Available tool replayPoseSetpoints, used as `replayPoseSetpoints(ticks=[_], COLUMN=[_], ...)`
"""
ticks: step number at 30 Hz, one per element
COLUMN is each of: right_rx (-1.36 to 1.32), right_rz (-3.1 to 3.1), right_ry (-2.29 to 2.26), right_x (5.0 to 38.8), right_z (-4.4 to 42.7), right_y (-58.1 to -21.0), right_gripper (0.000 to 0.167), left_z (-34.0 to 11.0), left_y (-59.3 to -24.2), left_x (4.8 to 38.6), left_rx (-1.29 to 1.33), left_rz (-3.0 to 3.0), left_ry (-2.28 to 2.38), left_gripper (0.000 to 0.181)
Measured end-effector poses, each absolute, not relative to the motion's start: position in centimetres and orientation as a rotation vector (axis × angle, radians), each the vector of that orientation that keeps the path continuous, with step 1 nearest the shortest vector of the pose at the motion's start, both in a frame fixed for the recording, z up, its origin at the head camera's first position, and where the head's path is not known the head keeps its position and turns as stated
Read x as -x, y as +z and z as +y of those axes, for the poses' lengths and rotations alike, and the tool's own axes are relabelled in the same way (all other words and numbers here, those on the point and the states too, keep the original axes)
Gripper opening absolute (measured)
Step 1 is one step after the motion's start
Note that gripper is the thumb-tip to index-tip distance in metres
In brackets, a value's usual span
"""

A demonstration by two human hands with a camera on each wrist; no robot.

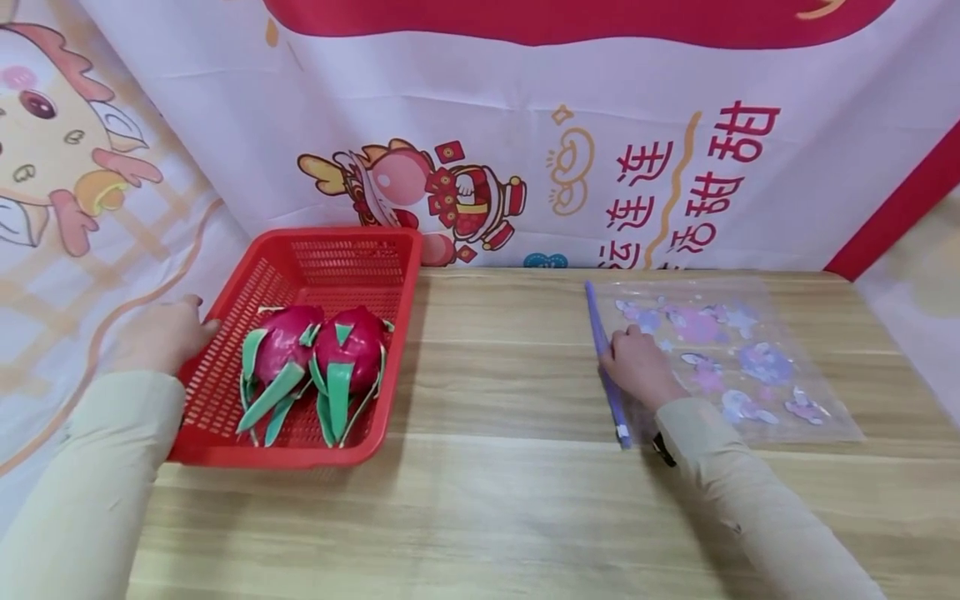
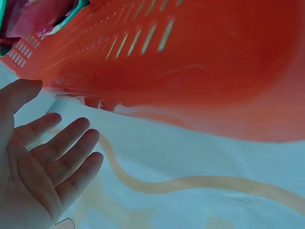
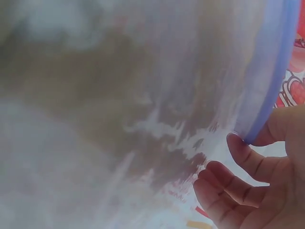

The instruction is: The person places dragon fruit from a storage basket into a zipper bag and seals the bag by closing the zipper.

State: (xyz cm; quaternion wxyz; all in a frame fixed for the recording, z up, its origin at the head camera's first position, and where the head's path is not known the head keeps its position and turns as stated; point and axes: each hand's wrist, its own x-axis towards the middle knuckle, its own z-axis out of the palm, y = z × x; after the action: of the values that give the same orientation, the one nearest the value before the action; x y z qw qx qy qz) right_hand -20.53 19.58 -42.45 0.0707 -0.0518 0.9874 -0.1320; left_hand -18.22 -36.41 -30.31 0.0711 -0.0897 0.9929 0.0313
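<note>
Two dragon fruits, one at left [image 1: 288, 337] and one at right [image 1: 360, 348], pink-red with green leaves, lie in a red slotted basket [image 1: 406, 325]. My left hand [image 1: 159, 337] is at the basket's left side. In the left wrist view the fingers of that hand [image 2: 50, 160] are spread beside the basket [image 2: 219, 62], gripping nothing. At the right, my right hand [image 1: 641, 365] holds the purple strip [image 1: 595, 317] on the left edge of a clear printed bag [image 1: 765, 364]. In the right wrist view my right hand [image 3: 267, 176] pinches that strip [image 3: 271, 90] between thumb and finger.
The wood-grain tabletop [image 1: 495, 417] extends between the basket and the bag. A white printed cloth [image 1: 525, 150] hangs along the back edge, and another patterned cloth [image 1: 67, 300] stands at the left, close to the basket.
</note>
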Motion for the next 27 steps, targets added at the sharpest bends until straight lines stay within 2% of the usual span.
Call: replayPoseSetpoints(ticks=[10,18,23,27], right_rx=[0.098,0.053,0.081,0.139], right_rz=[2.949,3.017,3.083,3.089], right_ry=[-0.490,-0.511,-0.537,-0.532], right_x=[20.3,19.4,19.1,19.1], right_z=[20.1,20.5,20.5,20.3], right_y=[-41.5,-40.7,-40.4,-40.3], right_gripper=[0.027,0.017,0.026,0.028], left_z=[-36.8,-36.9,-36.8,-36.7], left_y=[-30.9,-31.6,-32.9,-33.6], left_x=[17.5,17.4,16.9,16.7], left_rx=[0.262,0.189,0.216,0.272], left_rz=[2.914,2.920,2.942,2.949], left_ry=[0.134,0.097,0.212,0.260], left_gripper=[0.052,0.042,0.040,0.056])
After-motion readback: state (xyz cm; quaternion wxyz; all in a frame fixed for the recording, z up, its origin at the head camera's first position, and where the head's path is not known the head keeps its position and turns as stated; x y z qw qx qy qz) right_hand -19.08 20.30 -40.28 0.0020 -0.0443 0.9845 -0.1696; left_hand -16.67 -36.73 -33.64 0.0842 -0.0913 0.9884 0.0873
